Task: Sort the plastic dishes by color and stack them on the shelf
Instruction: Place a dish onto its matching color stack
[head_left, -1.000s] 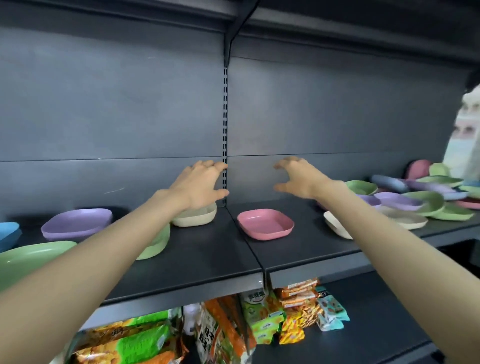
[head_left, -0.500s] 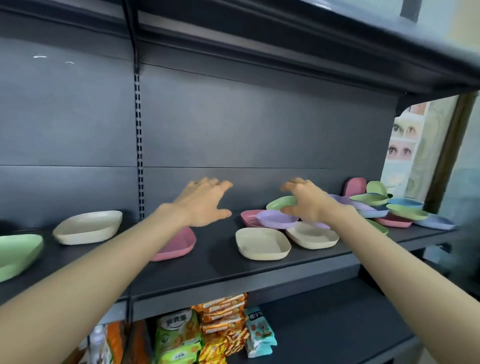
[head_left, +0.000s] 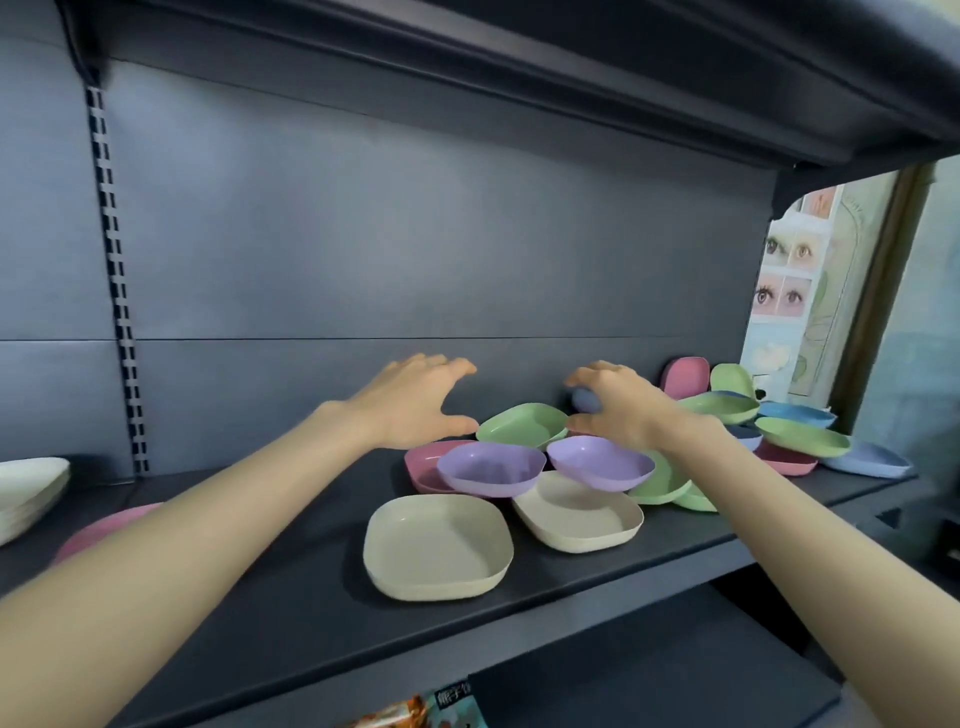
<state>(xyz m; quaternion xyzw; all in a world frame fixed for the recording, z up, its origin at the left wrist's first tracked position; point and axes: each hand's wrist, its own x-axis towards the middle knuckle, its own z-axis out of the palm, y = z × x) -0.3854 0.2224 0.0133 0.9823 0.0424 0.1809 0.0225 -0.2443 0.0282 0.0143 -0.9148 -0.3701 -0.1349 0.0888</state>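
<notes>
From the head camera we see the sorting barely begun. Taking the cream dish (head_left: 439, 545) at the front of the shelf (head_left: 291, 587) as our mark, a second cream dish (head_left: 576, 512) lies just to its right. Behind the two, two purple dishes (head_left: 491, 467) (head_left: 600, 462), a pink dish (head_left: 421, 462) and a green dish (head_left: 522, 426) overlap at odd tilts. Further right of the mark, a mixed heap (head_left: 800, 436) of green, blue, pink and lilac dishes lies jumbled against the shelf's end. Far to its left, a cream stack (head_left: 28, 493) looks already gathered, and a pink dish (head_left: 98, 530) shows partly under the left forearm. Our left hand (head_left: 410, 405) hovers spread and empty behind the mark, above bare shelf. Our right hand (head_left: 618, 410) arches loosely over the tilted pile, grasping nothing; whether its fingertips touch a bluish dish there, we cannot tell. We judge most colours remain to be separated and stacked.
</notes>
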